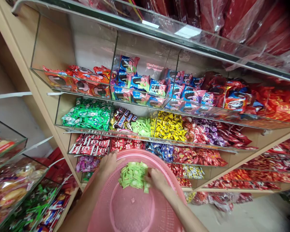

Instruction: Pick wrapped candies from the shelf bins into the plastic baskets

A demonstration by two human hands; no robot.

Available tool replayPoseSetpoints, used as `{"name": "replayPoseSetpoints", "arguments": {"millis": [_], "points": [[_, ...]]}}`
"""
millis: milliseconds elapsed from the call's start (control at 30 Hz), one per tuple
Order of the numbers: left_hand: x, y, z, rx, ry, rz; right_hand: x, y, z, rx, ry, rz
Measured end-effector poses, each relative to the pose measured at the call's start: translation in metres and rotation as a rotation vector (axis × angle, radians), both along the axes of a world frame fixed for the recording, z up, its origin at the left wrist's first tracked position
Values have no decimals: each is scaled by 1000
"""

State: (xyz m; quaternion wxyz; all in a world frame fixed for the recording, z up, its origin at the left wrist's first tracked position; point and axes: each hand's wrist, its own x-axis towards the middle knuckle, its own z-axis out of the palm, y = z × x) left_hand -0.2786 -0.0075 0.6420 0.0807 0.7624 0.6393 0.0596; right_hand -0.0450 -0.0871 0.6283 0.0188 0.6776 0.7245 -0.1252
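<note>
A pink plastic basket (130,212) with perforated walls is tilted toward me in front of the shelves. My left hand (108,163) is closed over its far left rim. Inside, a heap of small light-green candy packets (133,175) lies against the far side of the basket. My right hand (156,179) reaches into the basket at the heap's right edge, its fingers curled in on green packets; how many it holds is hidden. Behind the basket, similar light-green packets (141,126) lie in a shelf compartment beside Snickers bars (122,120).
Glass-fronted shelves hold green candies (88,114), yellow candies (170,125), blue-and-pink snack packs (140,82) and red packets (90,145). Glass shelf edges (135,100) run across above the basket. At the left stands another rack with bread packs (13,195). Floor (256,212) shows at lower right.
</note>
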Motion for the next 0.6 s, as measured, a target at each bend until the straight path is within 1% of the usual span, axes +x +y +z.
{"name": "replayPoseSetpoints", "arguments": {"millis": [67, 167, 333, 433, 533, 600], "points": [[0, 0, 1, -5, 4, 0, 10, 0, 5, -11, -13, -42], [0, 0, 2, -5, 14, 1, 11, -6, 5, -57, -42, -69], [1, 1, 3, 7, 33, -14, -3, -12, -5, -128, -81, -131], [1, 1, 5, 0, 38, -20, -4, -11, -12, -187, -65, -155], [2, 1, 6, 4, 38, -25, -3, -12, -18, -235, -27, -151], [2, 1, 6, 2, 34, -27, -4, -13, -21, -241, -22, -149]]}}
